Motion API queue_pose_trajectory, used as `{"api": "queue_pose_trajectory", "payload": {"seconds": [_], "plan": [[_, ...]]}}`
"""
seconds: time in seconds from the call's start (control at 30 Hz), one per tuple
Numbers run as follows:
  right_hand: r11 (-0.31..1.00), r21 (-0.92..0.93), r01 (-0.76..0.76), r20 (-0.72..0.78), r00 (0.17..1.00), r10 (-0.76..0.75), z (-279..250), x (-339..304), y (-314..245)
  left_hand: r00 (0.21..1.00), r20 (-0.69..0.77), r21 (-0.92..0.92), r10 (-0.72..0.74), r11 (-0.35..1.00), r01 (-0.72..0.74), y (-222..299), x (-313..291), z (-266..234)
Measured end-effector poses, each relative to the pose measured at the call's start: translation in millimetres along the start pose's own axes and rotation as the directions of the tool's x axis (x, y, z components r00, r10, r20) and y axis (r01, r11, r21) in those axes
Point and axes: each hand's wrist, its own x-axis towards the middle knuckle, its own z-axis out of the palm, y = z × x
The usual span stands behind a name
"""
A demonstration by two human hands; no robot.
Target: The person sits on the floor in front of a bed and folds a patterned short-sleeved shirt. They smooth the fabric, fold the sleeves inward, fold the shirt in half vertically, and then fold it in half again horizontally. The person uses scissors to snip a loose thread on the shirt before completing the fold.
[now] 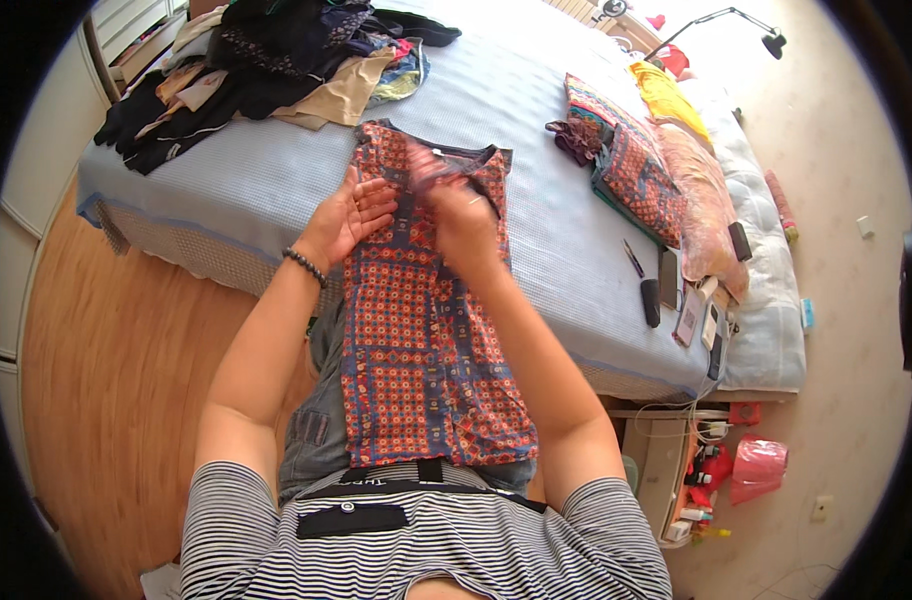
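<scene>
A red and navy patterned top [391, 320] lies lengthwise before me, its dark neckline [446, 152] on the bed and its lower part over my lap. It looks folded narrow, with no sleeves spread out. My left hand [351, 215], a dark beaded bracelet on its wrist, rests at the top's left edge with the fingers stretched out and nothing in them. Above the right side, near the neckline, is my right hand [461, 220]. Motion smears its fingers, so I cannot make out whether they hold the cloth.
A heap of loose clothes [276, 70] lies at the bed's far left. Folded patterned clothes [636, 175] are stacked on the right, beside a pink pillow [704, 200]. Phones and a black case [650, 302] lie near the right edge of the blue bedspread [546, 270]. A pink lampshade [758, 468] stands beyond.
</scene>
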Motion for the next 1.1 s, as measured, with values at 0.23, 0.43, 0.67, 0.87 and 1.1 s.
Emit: {"api": "queue_pose_trajectory", "payload": {"seconds": [0.23, 0.43, 0.67, 0.87, 1.1], "plan": [[0.995, 0.075, 0.073, 0.165, 0.983, -0.084, -7.7, -55.2, -48.1, 0.996, 0.017, 0.149, 0.087, 0.985, -0.089, -11.4, 26.7, -12.4], [0.954, 0.017, -0.300, -0.035, 0.953, 0.301, -45.9, -57.1, -42.6, 0.900, 0.071, 0.931, 0.429, 0.297, -0.214, -18.6, -32.1, 9.7], [0.854, 0.127, -0.504, -0.004, 0.861, 0.508, -20.4, -73.6, -20.6, 0.736, 0.286, 0.955, 0.614, -0.123, -0.268, -35.5, -48.3, 25.2], [0.943, 0.014, -0.333, 0.038, 0.942, 0.332, -30.4, -76.6, -25.0, 0.792, 0.309, 0.947, 0.526, -0.244, -0.208, -28.0, -71.4, 37.2], [0.959, -0.027, -0.283, 0.118, 0.951, 0.285, -50.7, -75.4, -40.1, 0.754, 0.339, 0.935, 0.563, -0.111, -0.337, -15.2, -48.9, 7.1]]}}
